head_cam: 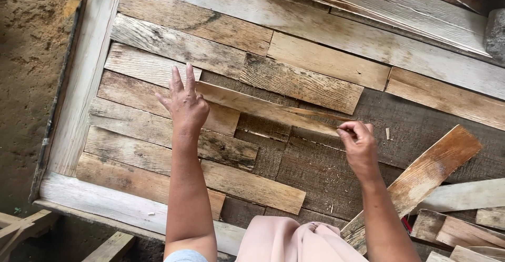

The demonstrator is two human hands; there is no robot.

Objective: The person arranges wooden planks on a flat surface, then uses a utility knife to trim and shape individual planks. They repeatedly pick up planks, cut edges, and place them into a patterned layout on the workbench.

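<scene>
Pinning the split wooden slat flat with open fingers, the left hand steadied it while the right hand pinched its splintered tip.

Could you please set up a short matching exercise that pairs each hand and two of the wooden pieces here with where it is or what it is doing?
Things:
1. left hand
2. right hand
3. thin strip
4. loose board

States:
A. pinches the strip's splintered end
B. leans on the pile at the right
C. rests flat, fingers spread, on the strip's wide end
D. lies across the panel between both hands

Pairs: 1-C, 2-A, 3-D, 4-B
</scene>
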